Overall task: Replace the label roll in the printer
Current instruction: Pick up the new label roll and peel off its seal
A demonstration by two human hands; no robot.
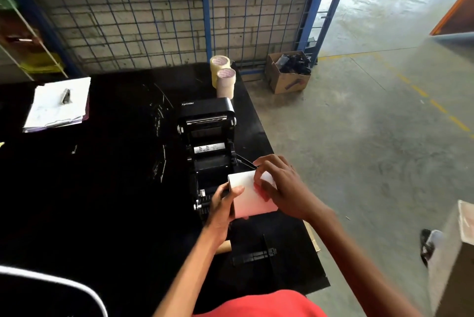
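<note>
A black label printer [207, 137] stands on the black table with its lid swung open toward the far side. A white label roll [250, 196] is held just above the printer's near end. My left hand [221, 210] grips the roll's left side from below. My right hand [279, 185] lies over its top right, fingertips on the paper. A black roll holder bar [254, 256] lies flat on the table near me. A brown cardboard core [225, 247] peeks out beside my left forearm.
Two stacks of tape rolls [223, 75] stand behind the printer. A clipboard with papers [60, 103] lies at far left. The table edge [259, 121] runs close to the printer's right. A cardboard box [288, 72] sits on the concrete floor; wire mesh fencing [143, 13] is behind.
</note>
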